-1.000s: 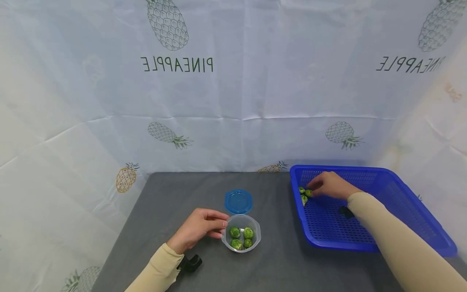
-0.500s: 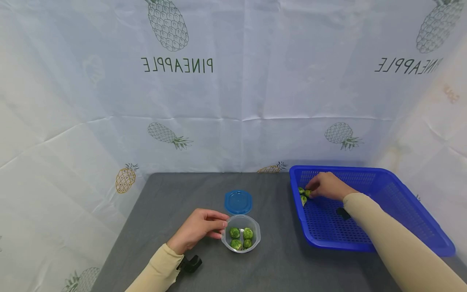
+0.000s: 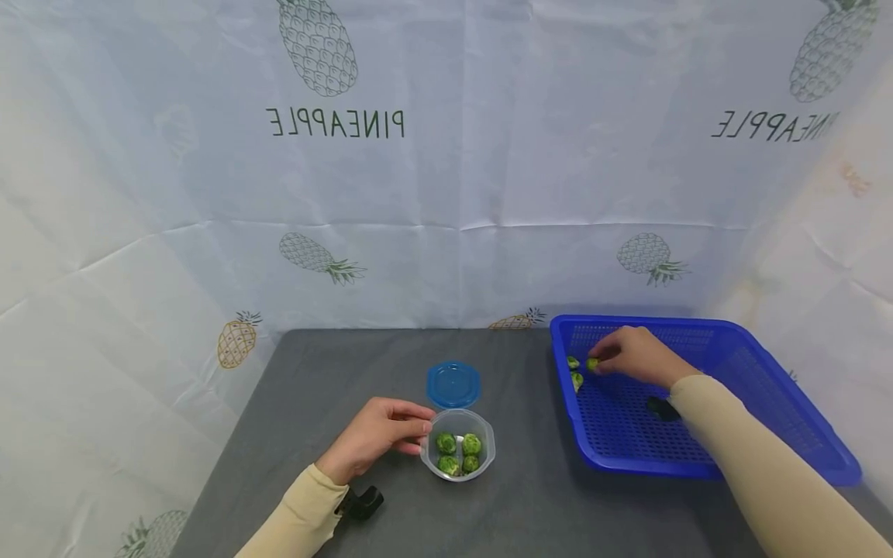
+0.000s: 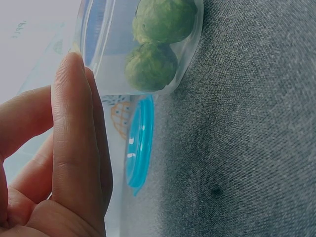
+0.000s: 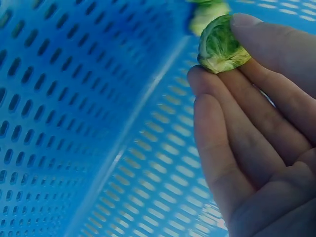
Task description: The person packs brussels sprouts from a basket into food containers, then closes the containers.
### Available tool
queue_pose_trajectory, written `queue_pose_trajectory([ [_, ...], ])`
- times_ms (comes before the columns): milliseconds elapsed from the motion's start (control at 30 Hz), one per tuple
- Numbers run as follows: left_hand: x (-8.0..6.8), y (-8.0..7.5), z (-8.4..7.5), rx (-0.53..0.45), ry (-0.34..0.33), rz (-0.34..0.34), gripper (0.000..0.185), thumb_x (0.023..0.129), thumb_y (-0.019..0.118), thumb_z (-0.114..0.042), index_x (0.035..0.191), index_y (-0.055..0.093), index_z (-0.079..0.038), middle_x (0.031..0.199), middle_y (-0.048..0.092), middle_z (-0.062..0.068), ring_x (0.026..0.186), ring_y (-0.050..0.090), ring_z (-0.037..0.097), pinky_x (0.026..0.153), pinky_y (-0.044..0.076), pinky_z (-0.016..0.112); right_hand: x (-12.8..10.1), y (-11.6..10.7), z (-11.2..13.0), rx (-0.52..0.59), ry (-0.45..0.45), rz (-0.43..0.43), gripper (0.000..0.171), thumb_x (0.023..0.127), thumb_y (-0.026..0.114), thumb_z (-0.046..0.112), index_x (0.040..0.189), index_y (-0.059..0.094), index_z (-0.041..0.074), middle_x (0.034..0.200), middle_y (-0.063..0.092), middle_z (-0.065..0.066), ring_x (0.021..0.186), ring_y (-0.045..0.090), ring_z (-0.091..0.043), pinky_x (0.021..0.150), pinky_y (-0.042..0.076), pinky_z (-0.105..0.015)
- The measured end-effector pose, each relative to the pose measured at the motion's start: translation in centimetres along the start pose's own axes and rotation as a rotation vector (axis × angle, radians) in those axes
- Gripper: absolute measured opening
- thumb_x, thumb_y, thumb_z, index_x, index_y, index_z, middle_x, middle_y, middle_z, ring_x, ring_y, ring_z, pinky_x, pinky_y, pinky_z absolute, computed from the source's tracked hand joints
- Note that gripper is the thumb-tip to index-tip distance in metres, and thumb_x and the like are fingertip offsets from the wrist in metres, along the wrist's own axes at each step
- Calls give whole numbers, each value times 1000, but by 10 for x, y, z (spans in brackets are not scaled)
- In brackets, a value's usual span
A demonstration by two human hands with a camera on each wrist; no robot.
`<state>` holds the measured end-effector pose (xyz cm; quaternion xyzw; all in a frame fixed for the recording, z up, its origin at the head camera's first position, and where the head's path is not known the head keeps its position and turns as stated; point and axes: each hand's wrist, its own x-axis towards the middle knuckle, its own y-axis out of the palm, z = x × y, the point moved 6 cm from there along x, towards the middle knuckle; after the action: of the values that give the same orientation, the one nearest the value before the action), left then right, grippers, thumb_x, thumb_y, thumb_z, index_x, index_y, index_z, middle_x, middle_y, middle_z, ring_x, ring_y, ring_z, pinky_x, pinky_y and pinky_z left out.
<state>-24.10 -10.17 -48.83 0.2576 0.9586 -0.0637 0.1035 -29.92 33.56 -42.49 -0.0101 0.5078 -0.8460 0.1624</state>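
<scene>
My right hand point(image 3: 631, 355) is inside the blue perforated basket point(image 3: 781, 387) at its left side and pinches a green brussels sprout point(image 3: 592, 363) point(image 5: 219, 47) between thumb and fingertips. Two more sprouts point(image 3: 574, 371) lie against the basket's left wall. My left hand point(image 3: 380, 434) holds the rim of a small clear plastic tub point(image 3: 487, 461) point(image 4: 98, 59) with its fingertips. Several sprouts point(image 3: 459, 452) point(image 4: 150, 66) sit in that tub. A blue lid point(image 3: 453, 384) point(image 4: 138, 143) lies flat just behind the tub.
The grey tabletop point(image 3: 530, 504) carries everything. A pineapple-print cloth point(image 3: 446, 194) hangs behind and at both sides. A small black object point(image 3: 661, 406) lies in the basket under my right forearm.
My right hand has lifted one sprout slightly off the basket floor, away from the other two. The left hand and tub stay put.
</scene>
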Motion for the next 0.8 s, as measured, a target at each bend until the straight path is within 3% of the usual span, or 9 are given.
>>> queue_pose_trajectory([
  [567,-2,-2,0,1,8,4,40,101,78,-18,134,73,4,118,79,18,92,78,16,84,71,36,-51,-14,51,25,16,-75,32,100,80,32,126,81,12,111,83,1,101,78,-18,89,67,-50],
  [800,1,-2,0,14,-7,-2,39,101,79,-20,133,75,1,114,79,15,92,77,16,85,70,35,-64,-19,90,68,6,-144,34,100,80,39,127,81,18,109,83,5,100,77,-14,85,67,-42],
])
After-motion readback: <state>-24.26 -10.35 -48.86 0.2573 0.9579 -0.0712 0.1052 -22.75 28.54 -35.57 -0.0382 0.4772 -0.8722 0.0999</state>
